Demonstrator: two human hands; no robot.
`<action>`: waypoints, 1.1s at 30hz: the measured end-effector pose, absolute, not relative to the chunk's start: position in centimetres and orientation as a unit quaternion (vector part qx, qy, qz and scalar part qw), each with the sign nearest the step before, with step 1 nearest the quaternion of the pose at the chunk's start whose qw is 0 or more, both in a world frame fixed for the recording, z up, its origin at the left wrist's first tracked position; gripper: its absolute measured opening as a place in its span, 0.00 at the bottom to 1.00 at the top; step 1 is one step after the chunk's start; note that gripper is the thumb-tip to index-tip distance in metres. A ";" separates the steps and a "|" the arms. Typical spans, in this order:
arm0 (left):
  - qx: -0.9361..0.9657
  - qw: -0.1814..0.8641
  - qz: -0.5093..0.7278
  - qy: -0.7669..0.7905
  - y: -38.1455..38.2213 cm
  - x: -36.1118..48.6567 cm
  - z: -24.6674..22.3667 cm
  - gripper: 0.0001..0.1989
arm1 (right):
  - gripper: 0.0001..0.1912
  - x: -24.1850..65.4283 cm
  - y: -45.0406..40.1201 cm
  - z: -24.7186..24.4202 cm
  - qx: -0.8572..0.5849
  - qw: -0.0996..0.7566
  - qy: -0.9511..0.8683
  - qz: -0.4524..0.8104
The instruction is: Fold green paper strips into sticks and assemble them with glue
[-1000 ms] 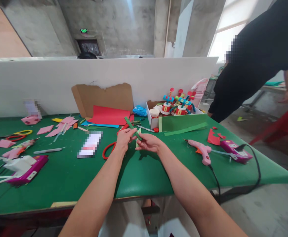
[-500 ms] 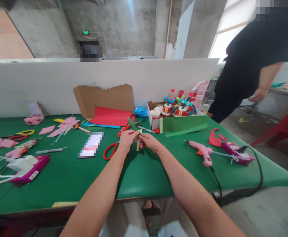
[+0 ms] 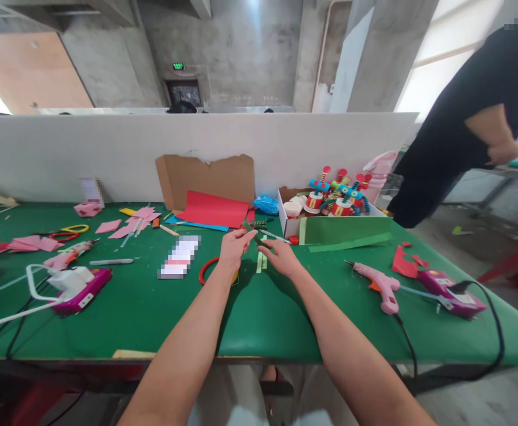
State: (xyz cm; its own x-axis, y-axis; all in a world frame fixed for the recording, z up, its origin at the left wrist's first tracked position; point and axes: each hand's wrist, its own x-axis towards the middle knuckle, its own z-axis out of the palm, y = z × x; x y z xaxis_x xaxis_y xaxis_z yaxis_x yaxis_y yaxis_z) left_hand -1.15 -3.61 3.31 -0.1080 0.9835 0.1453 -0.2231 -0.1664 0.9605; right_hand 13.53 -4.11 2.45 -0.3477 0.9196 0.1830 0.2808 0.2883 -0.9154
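My left hand (image 3: pixel 235 247) is closed, pinching a narrow dark green paper strip (image 3: pixel 247 225) with thumb and forefinger above the table. Close by on its right, my right hand (image 3: pixel 280 255) has its fingertips at the other end of that strip. Pale green lengths of paper strip (image 3: pixel 259 262) show below and between the hands. Red-handled scissors (image 3: pixel 203 273) lie partly hidden behind my left wrist. Beyond the fingers are a dark green paper spring (image 3: pixel 259 224) and a pen (image 3: pixel 276 235).
A white box (image 3: pixel 289 226) with paper-cup figures stands behind green paper (image 3: pixel 347 229). A pink glue gun (image 3: pixel 380 288) and purple power strip (image 3: pixel 451 294) lie right. Left are a phone (image 3: pixel 179 257), another power strip (image 3: pixel 83 293) and pink paper (image 3: pixel 137 223). A person (image 3: pixel 458 130) stands at right.
My view has turned slightly left, so the table things sit further right. My right hand's fingers have loosened and spread a little at the strip. The standing person's arm has risen.
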 end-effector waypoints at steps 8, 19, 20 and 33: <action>0.490 0.489 0.601 0.399 -3.8 -0.2 3.0 0.22 | 0.14 13.3 -5.1 3.3 -0.480 0.386 -0.767 0.180; 0.502 0.429 0.620 0.423 -4.0 0.2 2.7 0.19 | 0.11 12.5 -5.0 2.8 -0.445 0.492 -0.689 0.292; 0.516 0.420 0.610 0.430 -4.0 0.1 2.8 0.19 | 0.10 12.3 -4.8 2.5 -0.421 0.511 -0.666 0.344; 0.714 0.071 0.011 0.697 -9.3 -8.6 3.8 0.13 | 0.18 12.5 -4.2 2.6 -0.322 0.562 -0.491 0.582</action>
